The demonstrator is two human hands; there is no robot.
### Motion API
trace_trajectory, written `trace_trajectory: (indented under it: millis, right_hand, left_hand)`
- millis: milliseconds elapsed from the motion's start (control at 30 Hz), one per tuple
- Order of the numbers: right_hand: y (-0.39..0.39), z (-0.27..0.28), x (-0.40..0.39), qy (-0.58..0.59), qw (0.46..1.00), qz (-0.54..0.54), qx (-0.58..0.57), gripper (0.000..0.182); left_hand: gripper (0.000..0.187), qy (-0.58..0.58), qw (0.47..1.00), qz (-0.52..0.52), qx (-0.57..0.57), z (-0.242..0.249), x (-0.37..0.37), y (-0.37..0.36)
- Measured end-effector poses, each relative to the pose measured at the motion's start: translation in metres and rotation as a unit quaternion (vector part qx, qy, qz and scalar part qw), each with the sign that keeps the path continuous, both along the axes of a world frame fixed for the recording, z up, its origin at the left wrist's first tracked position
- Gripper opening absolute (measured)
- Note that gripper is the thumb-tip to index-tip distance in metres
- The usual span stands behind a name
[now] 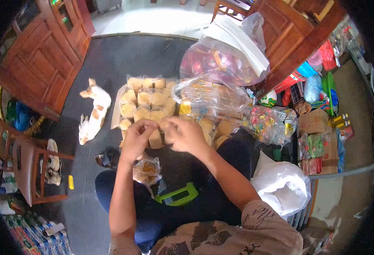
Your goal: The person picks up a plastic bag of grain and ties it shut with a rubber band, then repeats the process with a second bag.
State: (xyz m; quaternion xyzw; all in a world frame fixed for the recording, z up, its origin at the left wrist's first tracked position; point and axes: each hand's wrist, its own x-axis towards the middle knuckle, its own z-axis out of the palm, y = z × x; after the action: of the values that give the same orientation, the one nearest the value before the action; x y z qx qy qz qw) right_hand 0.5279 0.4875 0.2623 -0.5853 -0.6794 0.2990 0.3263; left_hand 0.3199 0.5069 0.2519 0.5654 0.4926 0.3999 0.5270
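My left hand (137, 137) is closed in a pinch, its fingertips close to those of my right hand (187, 135). The right hand's fingers are also curled together. What they hold, if anything, is too small and blurred to make out. Below and between them is a tan packet (155, 140). Just beyond lie rows of clear packets with tan contents (143, 98), packed side by side. Nearer my body, an opened clear bag with yellowish-brown bits (148, 170) sits by my left forearm. A bright green plastic frame-shaped piece (177, 196) lies at my lap.
A white and brown dog (97, 110) lies on the dark floor at left. Bundled sticks in plastic (214, 95) and a large pink-filled bag (216, 59) stand ahead right. A white sack (280, 182) is by my right side, a wooden chair (25, 165) at left.
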Motion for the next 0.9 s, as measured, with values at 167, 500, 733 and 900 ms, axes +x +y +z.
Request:
trace_trajectory:
  millis: [167, 500, 733, 900]
  right_hand:
    - [0.016, -0.014, -0.002, 0.283, 0.947, 0.005, -0.151, 0.032]
    - [0.019, -0.050, -0.047, -0.052, 0.997, 0.053, -0.003, 0.031]
    - [0.026, -0.132, -0.107, -0.164, 0.979, 0.096, -0.080, 0.037]
    - [0.028, -0.158, -0.129, -0.191, 0.962, 0.101, -0.165, 0.051]
  left_hand:
    - [0.027, 0.128, 0.987, 0.071, 0.062, 0.002, -0.029, -0.002]
    - [0.028, 0.215, 0.963, 0.156, 0.048, -0.026, -0.077, -0.003]
    - [0.038, 0.386, 0.919, 0.077, -0.020, -0.120, -0.096, 0.025]
    - [0.053, 0.494, 0.864, 0.097, -0.013, -0.214, -0.126, 0.024]
